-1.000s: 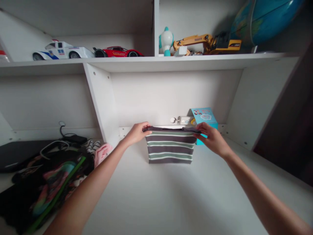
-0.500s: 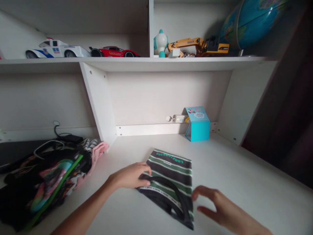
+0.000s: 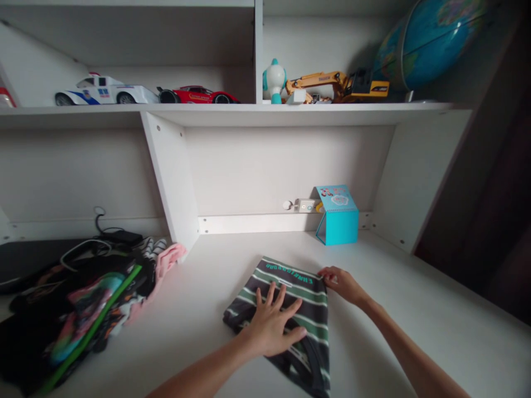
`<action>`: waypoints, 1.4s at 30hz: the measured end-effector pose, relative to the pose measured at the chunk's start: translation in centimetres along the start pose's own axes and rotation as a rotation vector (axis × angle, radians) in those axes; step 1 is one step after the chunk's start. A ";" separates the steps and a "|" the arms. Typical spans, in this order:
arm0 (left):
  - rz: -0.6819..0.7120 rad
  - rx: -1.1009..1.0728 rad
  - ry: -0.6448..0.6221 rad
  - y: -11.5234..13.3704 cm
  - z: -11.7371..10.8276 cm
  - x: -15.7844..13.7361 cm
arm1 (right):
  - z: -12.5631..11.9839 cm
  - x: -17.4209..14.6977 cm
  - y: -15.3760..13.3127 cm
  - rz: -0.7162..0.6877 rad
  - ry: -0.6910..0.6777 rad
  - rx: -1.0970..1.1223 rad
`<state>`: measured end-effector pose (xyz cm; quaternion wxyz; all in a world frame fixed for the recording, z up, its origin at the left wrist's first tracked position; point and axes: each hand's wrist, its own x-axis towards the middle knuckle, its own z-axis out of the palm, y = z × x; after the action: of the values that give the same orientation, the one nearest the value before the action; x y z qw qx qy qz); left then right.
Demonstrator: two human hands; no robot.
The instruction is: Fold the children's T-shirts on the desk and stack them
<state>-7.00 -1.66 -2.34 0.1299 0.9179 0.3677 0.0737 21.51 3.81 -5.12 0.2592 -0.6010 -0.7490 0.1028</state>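
Note:
A folded striped T-shirt (image 3: 309, 298) in green, black and white lies on the white desk, its teal lettering at the far edge and its dark collar nearest me. My left hand (image 3: 274, 323) rests flat on the shirt with fingers spread, covering part of its middle. At the shirt's far right corner, my right hand (image 3: 338, 281) pinches the fabric between thumb and fingers.
A heap of clothes (image 3: 95, 309) with cables lies on the left. A blue desk calendar (image 3: 341, 226) stands at the back beside a power socket (image 3: 307, 205). Toy cars (image 3: 197, 95), a toy excavator (image 3: 344, 85) and a globe (image 3: 431, 41) occupy the shelf above.
My left hand has moved from the shirt's left edge onto its middle and spread out. My right hand has gone forward to the far right corner and gripped it. The shirt's left side now extends farther out.

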 end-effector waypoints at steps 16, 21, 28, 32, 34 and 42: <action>0.041 -0.001 -0.043 0.0 -0.5 -0.1 | -1.8 -1.4 -0.5 -0.113 -0.040 -0.273; 0.144 -0.033 -0.118 0.3 -1.0 -0.2 | -4.6 -0.2 -3.3 -0.169 -0.112 -0.177; 0.338 -0.138 -0.149 2.8 -2.5 -1.6 | -2.7 -0.1 -10.0 -0.412 -0.521 0.006; 0.315 -0.127 -0.092 2.7 -2.5 -2.1 | -2.2 -2.9 -8.3 -0.285 -0.458 -0.045; 0.264 -0.098 -0.016 2.3 -2.4 -2.0 | -2.3 -5.0 -7.4 -0.169 -0.319 -0.128; 0.183 -0.083 0.209 1.7 -0.8 -1.8 | 2.2 -12.6 -8.1 0.108 0.189 -0.507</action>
<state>-7.36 -3.94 -1.16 0.1215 0.9287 0.2907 0.1956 15.33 -9.89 -6.54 0.1634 -0.6927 -0.6901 -0.1311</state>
